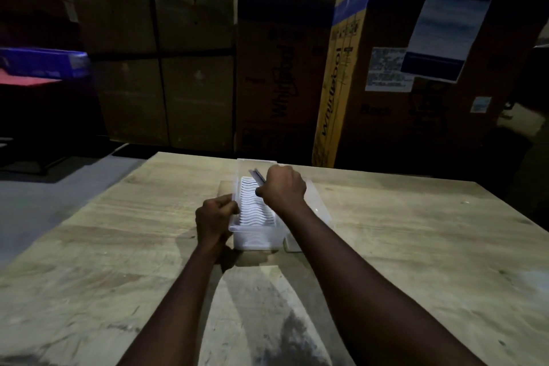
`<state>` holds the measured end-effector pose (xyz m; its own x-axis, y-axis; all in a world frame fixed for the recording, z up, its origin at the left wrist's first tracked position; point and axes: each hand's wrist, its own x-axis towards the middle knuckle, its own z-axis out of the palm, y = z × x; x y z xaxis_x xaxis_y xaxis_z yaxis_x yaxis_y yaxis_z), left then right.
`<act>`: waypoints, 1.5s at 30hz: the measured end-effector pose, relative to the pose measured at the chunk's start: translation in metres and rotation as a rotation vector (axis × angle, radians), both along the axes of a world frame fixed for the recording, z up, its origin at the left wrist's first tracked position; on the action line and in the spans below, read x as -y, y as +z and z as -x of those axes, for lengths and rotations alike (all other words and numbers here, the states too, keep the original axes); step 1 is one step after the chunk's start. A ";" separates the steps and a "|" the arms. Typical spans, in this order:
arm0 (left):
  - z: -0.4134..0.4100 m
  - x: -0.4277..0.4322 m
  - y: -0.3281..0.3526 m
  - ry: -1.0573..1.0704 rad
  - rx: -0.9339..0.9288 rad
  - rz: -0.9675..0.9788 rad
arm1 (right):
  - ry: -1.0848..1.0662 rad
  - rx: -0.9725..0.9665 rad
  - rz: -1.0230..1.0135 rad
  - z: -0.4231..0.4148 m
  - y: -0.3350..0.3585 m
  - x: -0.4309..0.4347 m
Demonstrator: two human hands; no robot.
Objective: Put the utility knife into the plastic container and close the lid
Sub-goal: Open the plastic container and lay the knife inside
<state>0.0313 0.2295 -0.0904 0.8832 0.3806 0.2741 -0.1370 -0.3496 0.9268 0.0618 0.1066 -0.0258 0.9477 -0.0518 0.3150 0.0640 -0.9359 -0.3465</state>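
A clear plastic container [256, 239] with a ribbed white floor stands lengthwise on the wooden table [401, 246], its top uncovered. Its clear lid [319, 208] lies open to the right of the box. My right hand [282, 190] hovers over the far half of the container, shut on the utility knife [257, 175], whose dark slim end pokes out toward the far left, above the box floor. My left hand [215, 215] grips the container's left wall near its front corner. Most of the knife is hidden inside my fist.
Tall cardboard appliance boxes [282, 68] stand close behind the table's far edge. A blue tray [41, 61] sits on a stand at the left. Grey floor [44, 196] lies left of the table. The scene is dim.
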 end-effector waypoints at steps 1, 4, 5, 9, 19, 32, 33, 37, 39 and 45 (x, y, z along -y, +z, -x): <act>0.001 0.000 0.000 0.009 0.003 -0.021 | 0.003 0.002 0.024 -0.001 -0.005 -0.005; 0.006 0.004 0.003 0.035 0.013 -0.038 | 0.007 -0.008 0.133 -0.002 -0.014 -0.015; 0.007 0.005 0.004 0.046 0.017 -0.040 | 0.002 -0.013 0.172 -0.003 -0.016 -0.017; 0.003 0.006 0.003 0.061 0.044 -0.039 | -0.009 -0.020 0.285 -0.002 -0.019 -0.022; 0.003 0.004 0.004 0.055 0.013 -0.052 | 0.083 -0.072 0.407 0.000 -0.029 -0.026; 0.003 0.002 0.002 0.025 0.009 0.026 | -0.017 0.109 -0.001 -0.001 0.015 0.036; 0.003 0.002 0.003 0.024 0.007 0.043 | -0.054 0.102 -0.019 -0.002 0.016 0.051; 0.004 0.002 0.006 0.017 -0.004 0.086 | -0.122 -0.029 -0.095 0.005 -0.008 0.108; 0.003 0.002 0.005 0.016 -0.014 0.084 | -0.153 -0.134 -0.053 0.014 -0.025 0.127; 0.002 0.002 0.003 0.010 -0.045 0.097 | -0.217 -0.359 -0.008 0.034 -0.048 0.145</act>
